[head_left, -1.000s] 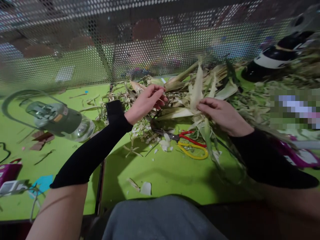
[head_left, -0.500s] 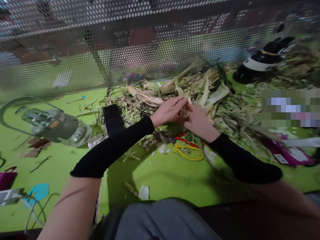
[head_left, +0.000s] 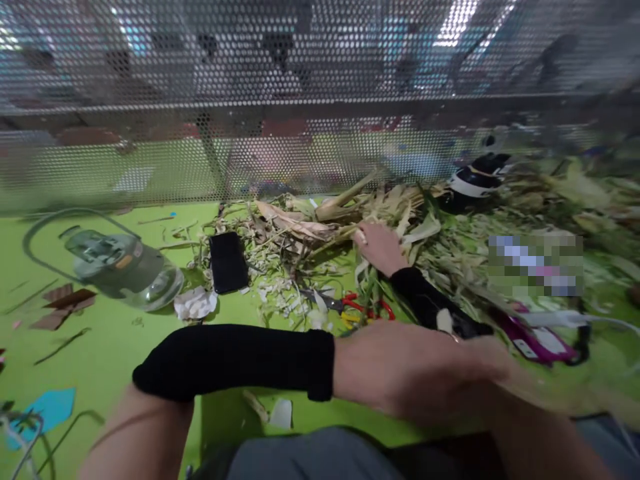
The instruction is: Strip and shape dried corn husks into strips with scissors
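My left hand (head_left: 415,370) is closed and smeared by motion, crossing low in front of my right forearm. A blurred pale strip of corn husk (head_left: 535,393) trails to the right from its fingers. My right hand (head_left: 381,248) reaches into the dry corn husks (head_left: 330,213), its fingers curled round a husk at the near side of the pile; the fingertips are partly hidden. Just below it lie scissors (head_left: 350,303) with red handles, beside a yellow-handled tool (head_left: 350,321) partly covered by my left hand.
A black phone (head_left: 229,262), crumpled tissue (head_left: 196,303) and a green water bottle (head_left: 123,267) lie to the left on the green table (head_left: 240,360). A perforated metal screen (head_left: 280,153) stands behind. At right are a black bottle (head_left: 473,183) and a purple object (head_left: 533,337).
My left hand has parted from my right and swung down and right with a husk strip. My right hand stays at the husk pile. The view has tilted up.
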`<state>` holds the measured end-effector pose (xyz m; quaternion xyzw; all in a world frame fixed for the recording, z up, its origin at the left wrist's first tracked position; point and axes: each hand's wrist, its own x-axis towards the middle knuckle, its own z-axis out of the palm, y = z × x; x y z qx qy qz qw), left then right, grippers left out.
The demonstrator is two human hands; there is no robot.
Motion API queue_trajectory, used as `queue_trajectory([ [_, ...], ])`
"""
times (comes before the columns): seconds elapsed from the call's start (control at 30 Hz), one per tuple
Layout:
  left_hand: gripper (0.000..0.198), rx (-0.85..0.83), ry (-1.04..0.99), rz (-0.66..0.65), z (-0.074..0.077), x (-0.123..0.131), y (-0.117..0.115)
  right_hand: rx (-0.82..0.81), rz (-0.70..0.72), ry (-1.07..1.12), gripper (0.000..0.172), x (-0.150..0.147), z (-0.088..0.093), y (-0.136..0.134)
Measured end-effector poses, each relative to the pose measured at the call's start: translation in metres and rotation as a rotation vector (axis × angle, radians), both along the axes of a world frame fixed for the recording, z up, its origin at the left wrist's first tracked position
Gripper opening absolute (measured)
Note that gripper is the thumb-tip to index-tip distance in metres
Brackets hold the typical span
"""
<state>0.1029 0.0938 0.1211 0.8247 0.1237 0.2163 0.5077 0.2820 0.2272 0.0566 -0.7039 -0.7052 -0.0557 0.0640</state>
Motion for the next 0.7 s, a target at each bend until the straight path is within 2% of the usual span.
queue_trajectory([
  [0.03, 0.013, 0.0, -0.03, -0.049, 0.007, -0.008, -0.001, 0.016, 0.033, 0.021, 0.05, 0.0, 0.005, -0.007],
  [0.1, 0.029, -0.035, -0.043, -0.005, 0.015, -0.027, 0.008, 0.095, 0.156, 0.162, 0.054, -0.004, 0.017, -0.029],
  [0.17, 0.03, -0.304, -0.065, 0.113, 0.014, -0.048, 0.025, 0.124, 0.311, 0.531, 0.046, -0.013, 0.029, -0.056],
  [0.2, 0.028, -0.472, -0.123, 0.192, 0.01, -0.059, 0.034, 0.036, 0.339, 0.748, 0.047, -0.02, 0.035, -0.07],
  [0.27, 0.02, -0.7, -0.242, 0.301, -0.002, -0.076, 0.048, -0.267, 0.354, 1.046, 0.051, -0.038, 0.043, -0.095],
  [0.3, 0.019, -0.784, -0.277, 0.347, -0.008, -0.083, 0.053, -0.403, 0.354, 1.101, 0.052, -0.048, 0.045, -0.104],
  [0.37, 0.021, -0.887, -0.324, 0.401, -0.02, -0.095, 0.057, -0.513, 0.371, 1.152, 0.051, -0.067, 0.044, -0.115],
  [0.47, 0.022, -0.938, -0.323, 0.443, -0.028, -0.105, 0.052, -0.532, 0.407, 1.18, 0.052, -0.087, 0.034, -0.116],
  [0.53, 0.016, -0.909, -0.332, 0.529, -0.029, -0.11, 0.043, -0.461, 0.445, 1.121, 0.048, -0.092, 0.025, -0.113],
  [0.6, 0.02, -0.869, -0.318, 0.627, -0.028, -0.113, 0.034, -0.259, 0.485, 0.924, 0.041, -0.094, 0.016, -0.11],
  [0.7, 0.034, -0.866, -0.248, 0.687, -0.031, -0.114, 0.026, 0.114, 0.506, 0.435, 0.04, -0.093, 0.004, -0.109],
])
